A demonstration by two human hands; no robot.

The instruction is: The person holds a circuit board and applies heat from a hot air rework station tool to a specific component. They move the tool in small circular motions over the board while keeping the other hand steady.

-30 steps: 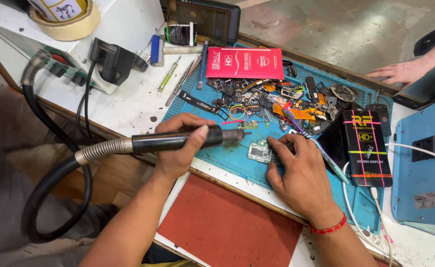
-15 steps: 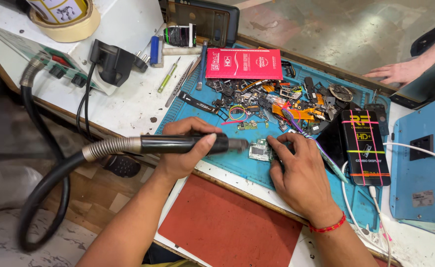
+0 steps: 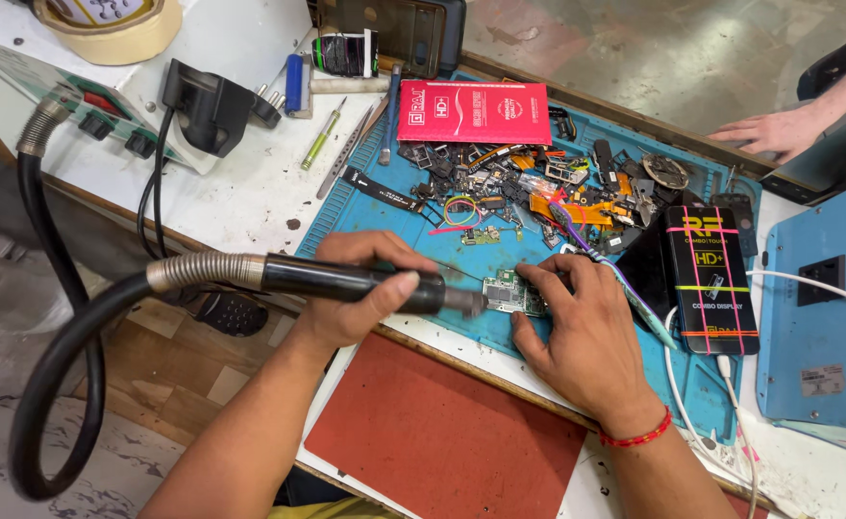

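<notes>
Small green circuit board [image 3: 511,293] lies on blue mat [image 3: 365,216], counter ctr; light, thin, prob fragile, best held by edges. Right hand [image 3: 577,322] fingertips pin it. Left hand [image 3: 360,293], at its 9 o'clock, wraps black hot-air nozzle wand [image 3: 346,281].

Bare blue mat [image 3: 365,226] lies open at frame centre-left, just above the left hand [image 3: 351,293], reachable from the white bench [image 3: 240,192]. Toward the upper right, a dense heap of small parts [image 3: 538,187] and a red packet [image 3: 473,112] block the way. A black box [image 3: 709,279] and white cable [image 3: 692,404] hem the right hand [image 3: 586,336]; the red pad [image 3: 442,437] below lies open
</notes>
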